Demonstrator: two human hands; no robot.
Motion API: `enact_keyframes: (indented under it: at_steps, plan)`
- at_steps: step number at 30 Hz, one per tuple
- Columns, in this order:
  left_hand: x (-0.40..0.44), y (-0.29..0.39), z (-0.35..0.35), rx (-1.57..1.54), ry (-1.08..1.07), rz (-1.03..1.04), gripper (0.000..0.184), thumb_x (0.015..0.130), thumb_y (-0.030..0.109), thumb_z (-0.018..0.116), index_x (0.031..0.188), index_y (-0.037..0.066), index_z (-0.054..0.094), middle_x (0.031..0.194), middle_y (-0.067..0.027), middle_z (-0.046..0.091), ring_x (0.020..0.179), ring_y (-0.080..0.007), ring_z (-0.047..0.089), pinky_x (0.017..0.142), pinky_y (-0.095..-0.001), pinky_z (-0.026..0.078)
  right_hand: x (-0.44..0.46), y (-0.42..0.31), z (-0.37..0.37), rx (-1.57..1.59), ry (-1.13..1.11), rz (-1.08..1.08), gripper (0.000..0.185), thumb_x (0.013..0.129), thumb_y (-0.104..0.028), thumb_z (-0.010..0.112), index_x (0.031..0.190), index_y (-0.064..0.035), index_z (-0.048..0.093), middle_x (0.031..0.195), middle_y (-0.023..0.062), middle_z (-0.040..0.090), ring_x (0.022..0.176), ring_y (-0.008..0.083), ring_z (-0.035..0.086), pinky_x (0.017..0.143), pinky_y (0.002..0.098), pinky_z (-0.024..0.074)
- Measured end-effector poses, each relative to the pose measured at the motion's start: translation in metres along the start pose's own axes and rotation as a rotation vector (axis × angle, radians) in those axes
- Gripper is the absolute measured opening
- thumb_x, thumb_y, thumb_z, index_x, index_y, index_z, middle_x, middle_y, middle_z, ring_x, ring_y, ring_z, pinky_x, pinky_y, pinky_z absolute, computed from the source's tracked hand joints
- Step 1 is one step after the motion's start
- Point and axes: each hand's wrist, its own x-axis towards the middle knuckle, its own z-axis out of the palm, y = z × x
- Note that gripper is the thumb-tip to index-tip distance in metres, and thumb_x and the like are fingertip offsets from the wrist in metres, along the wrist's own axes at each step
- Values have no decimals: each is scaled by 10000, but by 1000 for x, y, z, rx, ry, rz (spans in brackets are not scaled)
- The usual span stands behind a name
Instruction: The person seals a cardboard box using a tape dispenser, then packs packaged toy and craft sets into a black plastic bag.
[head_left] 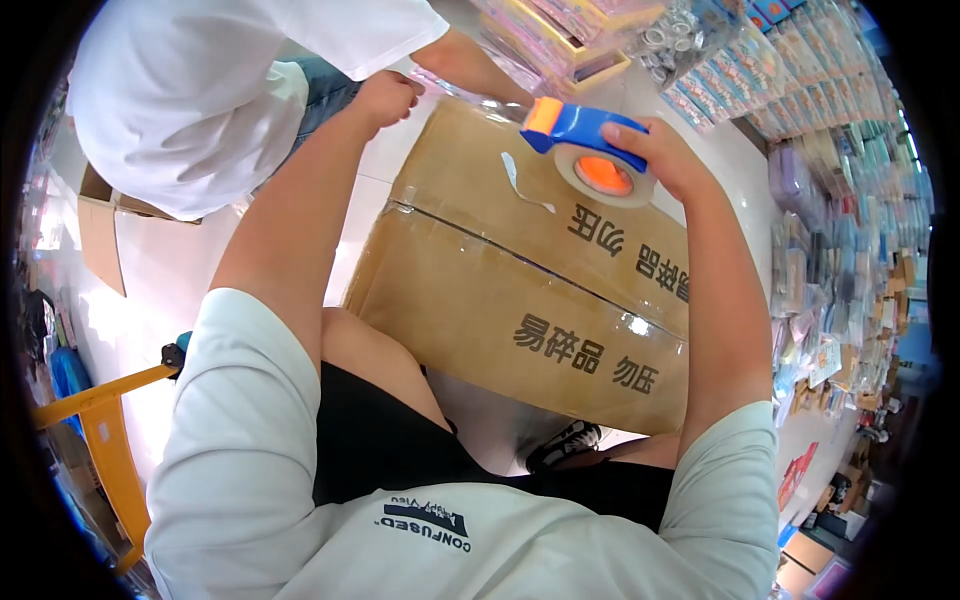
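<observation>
My right hand [665,158] grips a blue and orange tape dispenser [590,130] above the far side of a cardboard box [480,290]. A roll of tape [603,178] with an orange core sits in it. From the dispenser, a clear tape strip [475,97] stretches left to my left hand [388,100], whose fingers are closed on its end. The box lies in front of my knees, with black Chinese print and shiny tape along its middle seam. A torn whitish strip [520,185] clings to the box top.
At upper left, a person in a white shirt [190,100] reaches a forearm [480,70] behind the tape. An open carton [105,235] stands below them. A yellow frame [105,420] is at left. Packaged goods [800,70] line the right; pink boxes [570,40] stand at the back.
</observation>
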Motion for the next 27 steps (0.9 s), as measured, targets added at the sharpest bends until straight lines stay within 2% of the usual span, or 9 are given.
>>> enact_keyframes:
  at_steps: [4, 5, 10, 11, 14, 20, 24, 26, 27]
  plan:
    - [9, -8, 9, 39, 66, 43, 287, 926, 254, 618, 1090, 53, 739, 876, -38, 666, 641, -134, 571, 524, -311, 439, 14, -28, 4, -128, 14, 16, 645, 826, -577, 757, 1095, 9, 730, 978, 74, 731, 842, 139, 662, 796, 282, 503]
    - [15, -13, 14, 53, 30, 7, 275, 925, 265, 632, 1067, 57, 743, 841, -37, 661, 609, -133, 559, 496, -310, 421, 23, -29, -1, -140, -36, 70, 656, 773, -594, 798, 1148, -59, 750, 1076, 77, 744, 947, 176, 678, 879, 314, 497]
    - [37, -36, 44, -40, -163, -111, 193, 845, 205, 704, 927, 41, 764, 761, -99, 670, 602, -177, 562, 524, -386, 438, 28, -32, -12, -248, -96, 21, 635, 786, -574, 786, 1116, -33, 750, 1032, 80, 737, 924, 160, 660, 869, 305, 489]
    - [34, -40, 47, -138, -148, -67, 227, 808, 214, 736, 909, 11, 764, 741, -84, 654, 533, -158, 503, 457, -384, 382, 25, -31, -15, -269, -94, -14, 625, 800, -560, 777, 1109, -18, 746, 1006, 78, 735, 902, 151, 654, 855, 297, 489]
    - [23, -28, 40, 60, -184, -101, 299, 813, 257, 767, 950, -9, 774, 734, -72, 663, 478, -138, 462, 411, -364, 338, 9, -24, -41, -367, -102, -9, 617, 797, -548, 781, 1093, -7, 749, 1007, 90, 733, 920, 170, 641, 879, 315, 478]
    - [10, -31, 48, -289, -113, -127, 318, 907, 366, 733, 999, 67, 789, 681, -2, 656, 480, -93, 528, 405, -289, 357, -66, 52, -129, -353, -4, 176, 586, 771, -487, 791, 1060, 21, 748, 968, 112, 732, 899, 203, 646, 853, 342, 485]
    - [25, -55, 37, -84, -38, -145, 329, 949, 296, 691, 1141, 32, 734, 907, -58, 705, 681, -139, 617, 579, -320, 468, -146, 111, -194, -462, 58, 318, 582, 743, -476, 789, 1035, 26, 751, 944, 124, 732, 878, 216, 653, 827, 355, 498]
    - [83, -130, 18, 157, 211, 59, 357, 991, 253, 645, 1253, 14, 683, 1069, -91, 719, 840, -179, 669, 727, -348, 548, -180, 139, -223, -464, 87, 365, 603, 726, -488, 791, 1035, 28, 749, 933, 123, 733, 864, 217, 657, 806, 353, 504]
    - [54, -85, 21, 184, 226, 74, 371, 1014, 259, 614, 1281, 5, 658, 1113, -116, 717, 923, -210, 675, 812, -352, 541, -197, 155, -238, -439, 101, 396, 606, 727, -490, 791, 1037, 29, 749, 932, 121, 734, 863, 215, 658, 803, 351, 504]
